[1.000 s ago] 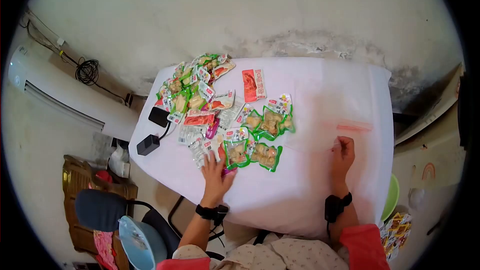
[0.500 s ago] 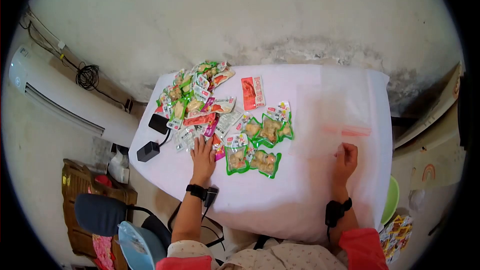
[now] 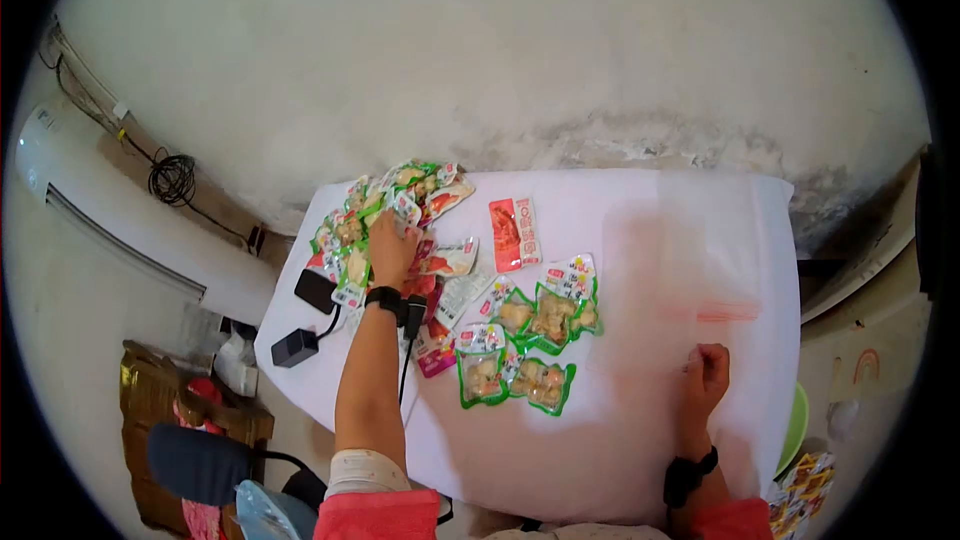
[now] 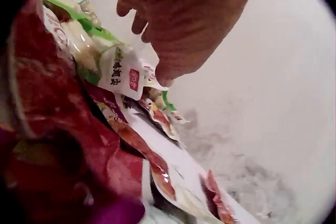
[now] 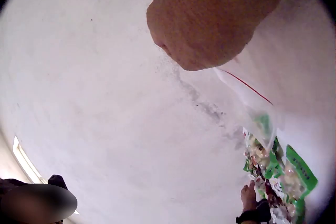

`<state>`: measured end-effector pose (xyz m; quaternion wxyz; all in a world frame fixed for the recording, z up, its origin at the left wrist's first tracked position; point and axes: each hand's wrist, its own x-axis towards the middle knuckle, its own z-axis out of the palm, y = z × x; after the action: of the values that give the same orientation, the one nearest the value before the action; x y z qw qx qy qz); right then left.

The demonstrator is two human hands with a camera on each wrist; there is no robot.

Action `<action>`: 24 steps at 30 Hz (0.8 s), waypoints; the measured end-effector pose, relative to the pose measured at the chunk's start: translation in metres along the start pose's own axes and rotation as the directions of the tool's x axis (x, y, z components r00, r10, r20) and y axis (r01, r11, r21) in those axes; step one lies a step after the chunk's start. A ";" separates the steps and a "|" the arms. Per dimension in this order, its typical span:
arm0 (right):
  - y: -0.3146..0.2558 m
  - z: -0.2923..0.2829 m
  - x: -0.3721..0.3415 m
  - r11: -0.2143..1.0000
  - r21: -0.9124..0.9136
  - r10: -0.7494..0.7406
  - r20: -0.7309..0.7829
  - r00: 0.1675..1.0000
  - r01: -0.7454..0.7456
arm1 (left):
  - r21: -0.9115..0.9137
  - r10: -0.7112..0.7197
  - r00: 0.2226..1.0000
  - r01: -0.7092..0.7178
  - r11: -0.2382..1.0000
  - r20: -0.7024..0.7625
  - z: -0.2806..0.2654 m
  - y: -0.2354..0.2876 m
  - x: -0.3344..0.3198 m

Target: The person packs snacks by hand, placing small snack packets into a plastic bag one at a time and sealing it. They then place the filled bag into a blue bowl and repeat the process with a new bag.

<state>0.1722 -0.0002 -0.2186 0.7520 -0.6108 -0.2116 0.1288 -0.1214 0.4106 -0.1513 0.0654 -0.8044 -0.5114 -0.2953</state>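
My left hand (image 3: 392,250) reaches over a heap of vacuum-packed snack packets (image 3: 345,230) at the table's back left. In the left wrist view its fingers (image 4: 139,22) hang loosely over green-edged packets, the thumb near the white corner of one packet (image 4: 122,74). At the right, my right hand (image 3: 706,380) has its fingers curled and pinches the edge of a clear zip bag (image 3: 645,285) with a red strip, lying on the white cloth. In the right wrist view the back of the hand hides the fingertips.
Several green-edged packets (image 3: 540,385) lie mid-table, with a red packet (image 3: 515,235) behind them. A black box with a cable (image 3: 295,348) and a dark flat device (image 3: 315,290) sit at the left edge. The wall (image 3: 560,60) stands behind the table (image 3: 500,460).
My left hand has moved from the packets at the near side of the heap, away from me, to its far part. The right hand stays at the bag. The head view has tilted up.
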 end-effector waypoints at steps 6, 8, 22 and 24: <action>-0.003 0.000 0.002 0.999 0.027 -0.027 0.033 0.999 0.027 | 0.304 -0.146 0.988 0.126 0.944 0.044 0.019 0.007 0.025; -0.005 0.000 0.001 1.000 0.005 -0.030 0.043 0.999 0.029 | 0.197 -0.232 0.971 0.217 0.956 0.056 0.017 -0.012 0.031; -0.015 0.005 0.002 0.999 0.033 0.019 0.063 0.998 -0.021 | -0.916 -0.561 0.768 0.400 0.044 0.308 -0.073 -0.052 0.006; -0.016 0.004 0.001 0.999 0.038 0.029 0.073 0.997 -0.032 | -0.880 -0.318 0.834 0.476 0.000 0.451 -0.069 -0.048 -0.018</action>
<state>0.1706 0.0003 -0.2023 0.7537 -0.5940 -0.2267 0.1663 -0.1961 0.3906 -0.1141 -0.5897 -0.4830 -0.3994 -0.5093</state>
